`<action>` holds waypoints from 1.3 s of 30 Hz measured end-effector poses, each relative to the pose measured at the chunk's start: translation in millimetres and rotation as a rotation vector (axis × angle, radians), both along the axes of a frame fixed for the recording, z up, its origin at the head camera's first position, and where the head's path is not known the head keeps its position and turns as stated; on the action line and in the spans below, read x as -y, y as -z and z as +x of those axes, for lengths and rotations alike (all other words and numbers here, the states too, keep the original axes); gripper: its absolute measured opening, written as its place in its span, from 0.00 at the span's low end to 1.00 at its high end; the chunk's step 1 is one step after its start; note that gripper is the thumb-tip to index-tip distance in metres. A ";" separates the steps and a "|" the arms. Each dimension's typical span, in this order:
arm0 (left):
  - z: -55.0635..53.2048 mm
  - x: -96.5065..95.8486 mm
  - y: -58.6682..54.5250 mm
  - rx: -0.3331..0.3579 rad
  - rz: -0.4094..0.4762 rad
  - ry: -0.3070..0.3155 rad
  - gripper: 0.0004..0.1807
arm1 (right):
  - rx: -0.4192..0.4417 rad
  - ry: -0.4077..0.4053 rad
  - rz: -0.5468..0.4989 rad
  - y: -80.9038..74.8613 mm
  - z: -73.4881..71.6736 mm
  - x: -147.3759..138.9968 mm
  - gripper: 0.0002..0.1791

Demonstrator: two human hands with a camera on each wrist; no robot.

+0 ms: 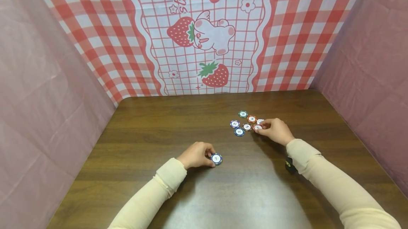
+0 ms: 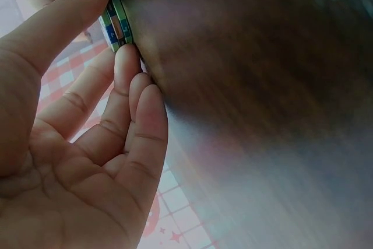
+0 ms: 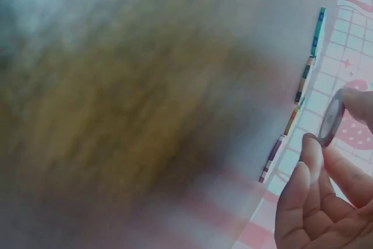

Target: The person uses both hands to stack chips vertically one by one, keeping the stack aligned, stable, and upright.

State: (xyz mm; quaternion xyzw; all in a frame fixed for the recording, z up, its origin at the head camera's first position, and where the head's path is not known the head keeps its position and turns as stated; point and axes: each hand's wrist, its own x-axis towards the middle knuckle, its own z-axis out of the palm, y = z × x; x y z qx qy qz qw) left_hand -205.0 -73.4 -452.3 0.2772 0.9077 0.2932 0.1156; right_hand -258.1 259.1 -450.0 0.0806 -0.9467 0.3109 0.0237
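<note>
Blue rims the short chip stack (image 1: 216,158) that the left hand (image 1: 196,155) pinches near the middle of the table (image 1: 143,126) — farther right, the right hand (image 1: 278,131) pinches a red-rimmed chip (image 1: 257,127) beside a loose chip cluster (image 1: 247,127).

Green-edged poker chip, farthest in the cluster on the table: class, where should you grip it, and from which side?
Grip opposite edges of the green-edged poker chip's rim, probably coming from the left: it lies flat, so its thin edge offers the hold. Its left edge looks free, while the neighbouring red-edged poker chip crowds its near right.
</note>
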 end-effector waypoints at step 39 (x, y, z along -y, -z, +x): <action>-0.2 -0.5 0.0 0.003 0.001 -0.004 0.15 | -0.174 -0.249 -0.180 -18.9 34.7 64.8 0.13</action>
